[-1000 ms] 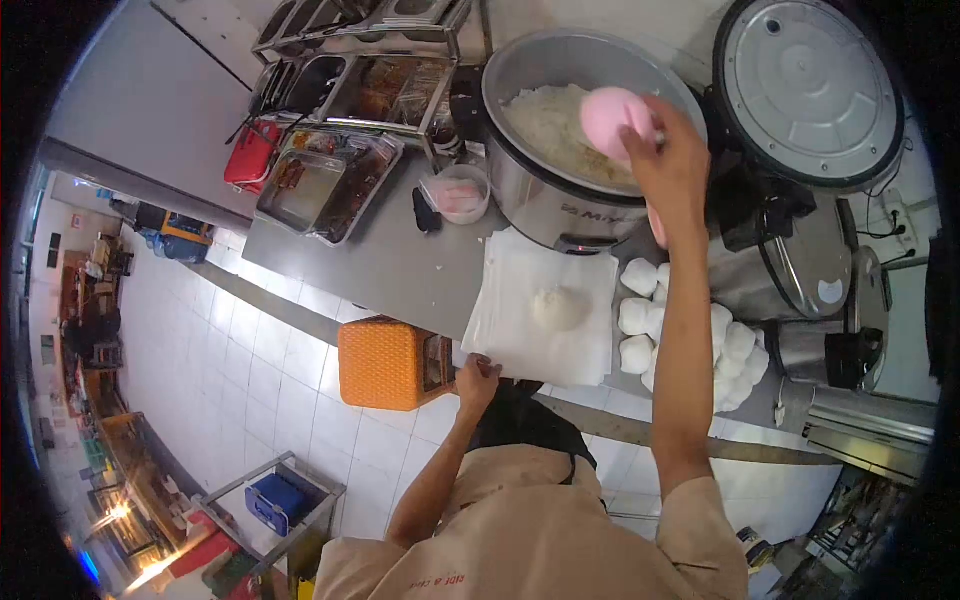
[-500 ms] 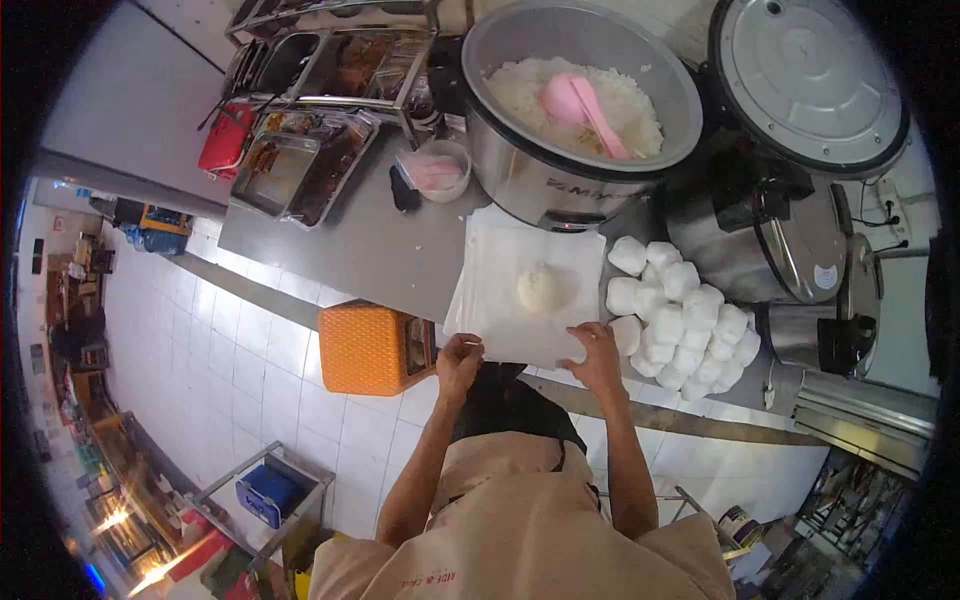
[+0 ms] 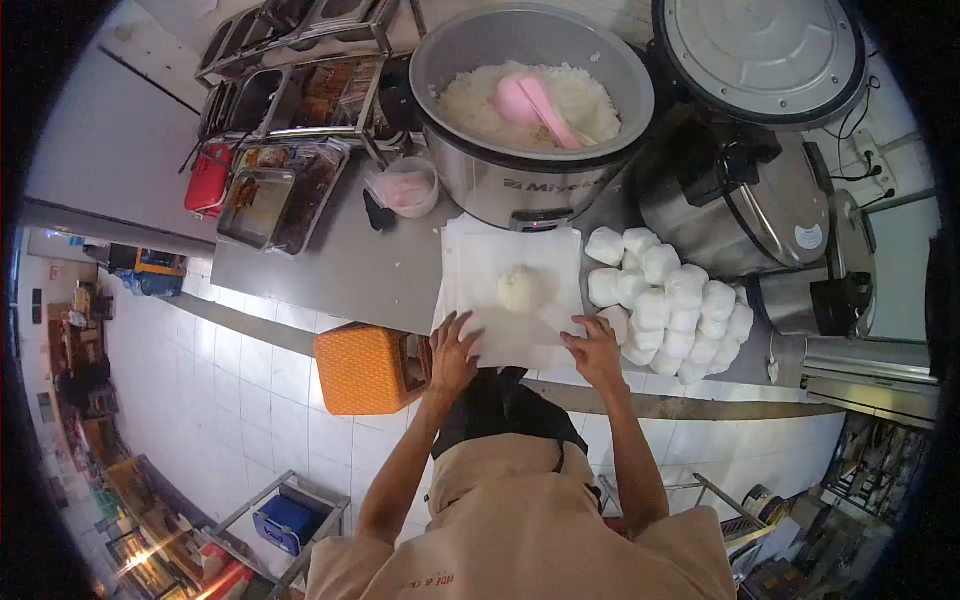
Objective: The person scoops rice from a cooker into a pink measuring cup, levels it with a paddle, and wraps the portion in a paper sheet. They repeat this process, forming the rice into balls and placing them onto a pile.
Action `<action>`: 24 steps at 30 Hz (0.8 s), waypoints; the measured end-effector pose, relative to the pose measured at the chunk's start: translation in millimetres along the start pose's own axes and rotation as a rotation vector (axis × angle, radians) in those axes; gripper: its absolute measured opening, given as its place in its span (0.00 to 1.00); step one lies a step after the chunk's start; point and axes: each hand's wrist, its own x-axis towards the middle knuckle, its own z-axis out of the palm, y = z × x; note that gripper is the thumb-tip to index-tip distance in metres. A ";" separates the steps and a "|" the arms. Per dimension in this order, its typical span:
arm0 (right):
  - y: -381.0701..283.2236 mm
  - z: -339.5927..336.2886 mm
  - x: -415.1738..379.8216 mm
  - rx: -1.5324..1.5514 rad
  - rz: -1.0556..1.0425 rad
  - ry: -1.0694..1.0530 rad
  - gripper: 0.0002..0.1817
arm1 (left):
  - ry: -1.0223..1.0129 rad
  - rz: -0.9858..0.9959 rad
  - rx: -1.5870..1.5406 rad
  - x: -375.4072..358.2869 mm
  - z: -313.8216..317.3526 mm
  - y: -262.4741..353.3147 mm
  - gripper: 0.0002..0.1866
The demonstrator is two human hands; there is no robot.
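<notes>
A stack of white paper sheets (image 3: 480, 262) lies on the steel counter (image 3: 340, 270), with a mound of rice (image 3: 520, 288) in its middle. My left hand (image 3: 452, 352) rests fingers spread on the near left corner of the top sheet. At the near right edge my right hand (image 3: 595, 350) presses on the paper. A large rice cooker (image 3: 530, 185) full of rice stands behind the sheets, and a pink scoop (image 3: 532, 100) lies in it. Several white wrapped bundles (image 3: 665, 295) are piled to the right of the paper.
The cooker's open lid (image 3: 760, 60) and a second steel cooker (image 3: 740, 200) stand at the right. A small bowl (image 3: 405, 187), metal trays of food (image 3: 280, 180) and a red item (image 3: 207, 178) sit at the left. An orange stool (image 3: 368, 368) stands under the counter edge.
My right hand left the pink scoop in the cooker and came down to the near right edge of the paper. Both hands now lie flatter on the sheet.
</notes>
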 end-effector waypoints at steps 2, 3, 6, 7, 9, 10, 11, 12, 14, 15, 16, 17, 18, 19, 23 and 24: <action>-1.0 -1.9 -8.7 0.049 0.015 -0.034 0.14 | 0.020 0.076 -0.076 -5.7 8.7 -25.5 0.24; -3.3 -4.4 -14.3 0.074 0.026 -0.053 0.14 | 0.027 0.114 -0.115 -8.3 5.5 -27.6 0.23; -11.3 -10.2 -25.4 0.250 0.018 0.012 0.14 | 0.085 0.076 -0.289 -22.7 -3.2 -25.4 0.17; -9.7 -9.2 -23.7 0.301 0.041 0.041 0.12 | 0.098 0.027 -0.426 -24.2 0.5 -29.7 0.13; -7.2 -9.7 -19.9 0.404 0.088 0.097 0.10 | 0.174 -0.135 -0.708 -19.1 10.7 -31.9 0.09; -7.5 -8.8 -15.5 0.566 0.230 0.067 0.08 | 0.211 -0.218 -0.850 -16.9 14.4 -32.1 0.07; -6.6 -6.8 -8.2 0.726 0.374 0.037 0.07 | 0.170 -0.276 -0.803 -13.5 16.6 -34.7 0.06; -6.4 -6.3 -0.9 0.885 0.520 0.004 0.07 | 0.128 -0.334 -0.755 -5.6 13.7 -34.7 0.08; 15.3 23.6 6.3 0.814 0.594 0.076 0.09 | 0.122 -0.416 -0.759 10.5 11.8 -31.8 0.11; 26.6 41.1 9.5 0.779 0.628 0.111 0.10 | 0.160 -0.440 -0.812 19.7 15.3 -25.5 0.11; 31.5 50.6 14.4 0.671 0.632 0.125 0.11 | 0.199 -0.465 -0.865 26.8 18.8 -24.1 0.11; 36.5 59.4 18.9 0.563 0.633 0.137 0.13 | 0.169 -0.488 -0.701 32.7 26.0 -31.0 0.12; 40.7 67.8 21.6 0.455 0.635 0.149 0.15 | 0.192 -0.450 -0.557 37.5 33.3 -37.1 0.12; 43.3 76.1 22.7 0.356 0.585 0.162 0.16 | 0.212 -0.413 -0.415 41.7 38.7 -40.2 0.11; 57.7 102.6 18.7 0.159 0.468 0.203 0.18 | 0.246 -0.458 -0.250 49.4 40.9 -33.0 0.09; 60.9 105.2 18.5 0.161 0.456 0.209 0.18 | 0.236 -0.494 -0.236 49.0 40.0 -31.3 0.09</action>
